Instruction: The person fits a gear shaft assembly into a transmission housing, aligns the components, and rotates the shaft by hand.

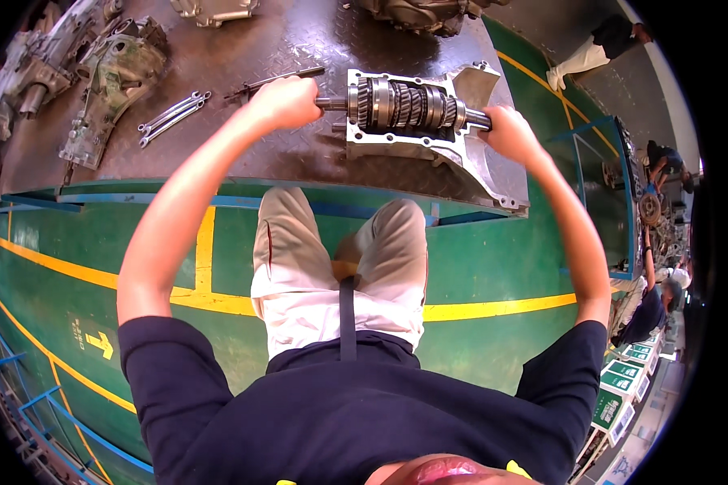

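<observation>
A gear shaft with several toothed gears lies lengthwise in an open silver gearbox housing near the table's front right edge. My left hand is closed round the shaft's left end, just outside the housing wall. At the other side my right hand grips the shaft's right end, beside the flared bell part of the housing. The palms and most fingertips are hidden behind the backs of my hands. Whether the shaft rests fully in its seats cannot be made out.
Several wrenches and a dark long tool lie left on the metal table. Greasy gearbox castings stand at far left, another casting at the back. Other people work at the right, near green-and-white boxes.
</observation>
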